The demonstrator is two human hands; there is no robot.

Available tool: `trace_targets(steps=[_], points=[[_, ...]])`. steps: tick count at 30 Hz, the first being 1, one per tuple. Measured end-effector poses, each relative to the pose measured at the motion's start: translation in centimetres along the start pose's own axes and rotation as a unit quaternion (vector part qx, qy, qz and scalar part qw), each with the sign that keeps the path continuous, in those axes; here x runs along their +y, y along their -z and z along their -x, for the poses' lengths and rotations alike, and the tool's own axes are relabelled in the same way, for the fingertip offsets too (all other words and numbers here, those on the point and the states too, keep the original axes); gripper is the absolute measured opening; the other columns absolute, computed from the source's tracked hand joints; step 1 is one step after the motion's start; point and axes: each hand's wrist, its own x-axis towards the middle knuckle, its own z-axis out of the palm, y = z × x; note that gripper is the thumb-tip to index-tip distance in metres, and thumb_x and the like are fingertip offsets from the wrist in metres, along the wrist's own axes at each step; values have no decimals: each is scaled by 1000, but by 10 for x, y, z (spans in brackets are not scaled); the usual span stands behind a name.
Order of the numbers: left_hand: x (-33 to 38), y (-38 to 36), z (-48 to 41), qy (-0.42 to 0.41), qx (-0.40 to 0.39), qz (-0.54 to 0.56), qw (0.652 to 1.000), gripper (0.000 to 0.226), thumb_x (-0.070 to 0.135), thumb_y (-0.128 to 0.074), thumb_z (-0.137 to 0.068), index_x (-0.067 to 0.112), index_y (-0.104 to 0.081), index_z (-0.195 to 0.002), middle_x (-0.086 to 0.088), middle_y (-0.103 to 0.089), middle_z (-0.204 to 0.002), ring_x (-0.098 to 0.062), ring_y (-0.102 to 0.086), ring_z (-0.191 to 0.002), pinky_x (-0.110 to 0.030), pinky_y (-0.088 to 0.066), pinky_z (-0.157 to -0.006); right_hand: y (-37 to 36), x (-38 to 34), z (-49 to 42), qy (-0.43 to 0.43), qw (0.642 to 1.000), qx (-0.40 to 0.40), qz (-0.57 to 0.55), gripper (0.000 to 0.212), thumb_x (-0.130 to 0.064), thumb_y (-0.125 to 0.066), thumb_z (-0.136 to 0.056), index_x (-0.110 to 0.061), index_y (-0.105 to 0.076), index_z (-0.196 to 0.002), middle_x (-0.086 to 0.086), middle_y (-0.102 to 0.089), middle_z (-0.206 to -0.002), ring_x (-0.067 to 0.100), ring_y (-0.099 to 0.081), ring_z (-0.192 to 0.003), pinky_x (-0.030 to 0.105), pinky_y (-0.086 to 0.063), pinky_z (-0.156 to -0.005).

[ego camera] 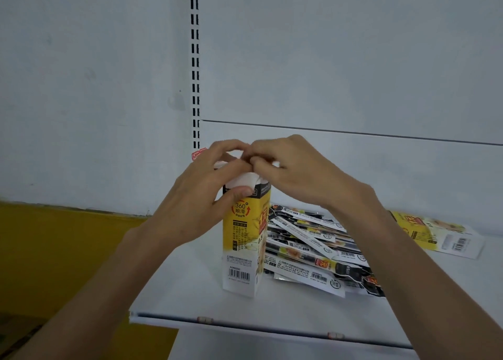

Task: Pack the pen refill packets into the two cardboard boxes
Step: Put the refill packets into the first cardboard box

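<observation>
On the white shelf [272, 310], near its front edge, the yellow cardboard box [246, 240] stands upright. The left hand [201, 193] grips its top with the thumb on the front face, and the right hand [296, 174] pinches the white top flaps. Its contents are hidden. Just to its right the pen refill packets [313, 248] lie in a loose, unpacked heap. The second box [435, 231] lies flat at the far right. Most of the packing seems yet to be done.

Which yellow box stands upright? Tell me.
The upright box, held at its top by the left hand and right hand; the flat box lies far right.
</observation>
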Motion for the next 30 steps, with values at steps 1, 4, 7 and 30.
trace_targets(steps=[1, 4, 7, 30], points=[[0, 1, -1, -2, -4, -11, 1000, 34, 46, -40, -85, 29, -55, -110, 7, -46, -126, 3, -37, -103, -27, -40, -82, -1, 4, 3, 19, 996, 84, -11, 20, -16, -50, -91, -12, -68, -99, -2, -67, -87, 11, -59, -80, 23, -44, -74], [-2, 2, 1, -6, -16, -47, 999, 36, 47, -37, -87, 25, -55, -110, 14, -52, -104, -2, -36, -99, -26, -33, -80, 3, 27, 10, -6, 954, 293, -70, 9, -14, -60, -84, -13, -67, -91, -5, -65, -85, 5, -57, -77, 16, -45, -74], [3, 1, 1, 26, -19, -26, 999, 21, 46, -44, -86, 39, -48, -106, 15, -47, -103, 2, -30, -98, -16, -30, -75, -6, 61, 21, -189, 978, 86, -2, 8, -26, -64, -84, -19, -62, -86, -6, -61, -81, 8, -55, -74, 29, -50, -80], [12, 6, -6, 13, -31, -89, 995, 43, 47, -40, -82, 16, -65, -99, 4, -64, -94, -4, -42, -90, -32, -35, -73, -59, 154, 50, -304, 934, -178, 53, 23, -11, -62, -80, -19, -60, -102, 3, -59, -106, 20, -56, -96, 31, -49, -82]])
